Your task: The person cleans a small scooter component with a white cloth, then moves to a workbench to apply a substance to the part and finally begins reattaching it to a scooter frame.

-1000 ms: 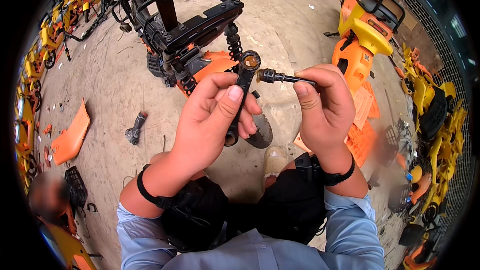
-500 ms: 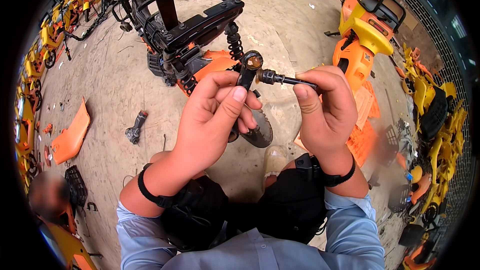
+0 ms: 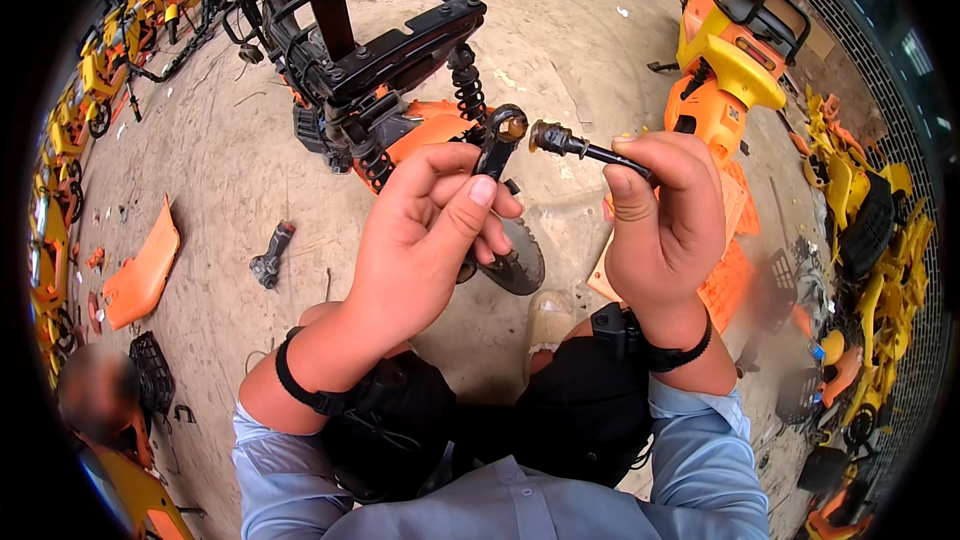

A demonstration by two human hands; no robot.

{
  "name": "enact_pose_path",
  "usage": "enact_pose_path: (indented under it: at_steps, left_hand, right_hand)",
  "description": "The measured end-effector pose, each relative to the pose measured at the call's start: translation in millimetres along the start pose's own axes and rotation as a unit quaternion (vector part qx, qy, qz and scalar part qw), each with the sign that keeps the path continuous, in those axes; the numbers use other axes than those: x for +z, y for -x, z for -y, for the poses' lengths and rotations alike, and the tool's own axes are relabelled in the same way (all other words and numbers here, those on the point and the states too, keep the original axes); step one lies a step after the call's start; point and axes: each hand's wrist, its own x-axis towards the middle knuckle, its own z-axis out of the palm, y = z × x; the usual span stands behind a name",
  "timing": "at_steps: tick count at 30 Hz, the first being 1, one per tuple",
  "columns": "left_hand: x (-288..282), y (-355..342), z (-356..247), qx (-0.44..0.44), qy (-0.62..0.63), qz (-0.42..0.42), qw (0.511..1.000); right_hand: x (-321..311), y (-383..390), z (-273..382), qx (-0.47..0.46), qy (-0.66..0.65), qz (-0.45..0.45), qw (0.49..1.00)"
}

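My left hand (image 3: 415, 240) is closed around a short black arm with a round eye end (image 3: 505, 127), its thumb pressed along the side. Brownish grease shows in the eye, which points up and away from me. Between thumb and fingers, my right hand (image 3: 662, 225) pinches a black stepped rod (image 3: 575, 145). The rod's wider, grease-covered tip faces the eye end, with a small gap between the two. Its other end is covered by my right fingers. Just beyond my hands stands a stripped black scooter frame (image 3: 400, 52) with a coil-spring shock absorber (image 3: 468, 85).
A dark cordless power tool (image 3: 268, 258) lies on the concrete floor, left of my arm. Farther left is an orange panel (image 3: 143, 270). An orange and yellow scooter body (image 3: 722, 105) stands at the right, near heaped yellow panels (image 3: 895, 270). A black tyre (image 3: 518, 265) sits below my hands.
My right hand has drawn the rod slightly right, away from the eye end, opening a gap. The rod's tip has risen a little. My left hand stays nearly in place.
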Motion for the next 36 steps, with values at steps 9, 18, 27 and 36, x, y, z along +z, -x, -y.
enact_pose_path:
  at_steps: [9,18,27,36]
  left_hand:
    - [1.0,0.8,0.2,0.002,-0.009,-0.01,1.0]
    - [3.4,2.0,-3.2,-0.013,0.017,-0.002,1.0]
    - [2.0,3.4,-2.2,-0.001,0.025,-0.009,1.0]
    - [1.9,3.4,-1.6,0.018,0.005,-0.03,0.999]
  right_hand:
    - [1.5,-6.7,2.6,-0.075,0.073,-0.019,0.994]
    - [4.7,-7.8,2.0,-0.148,0.11,-0.017,0.983]
    - [5.1,-4.3,4.2,-0.128,0.107,0.0,0.986]
    - [8.0,-6.1,6.6,-0.067,0.103,-0.002,0.992]
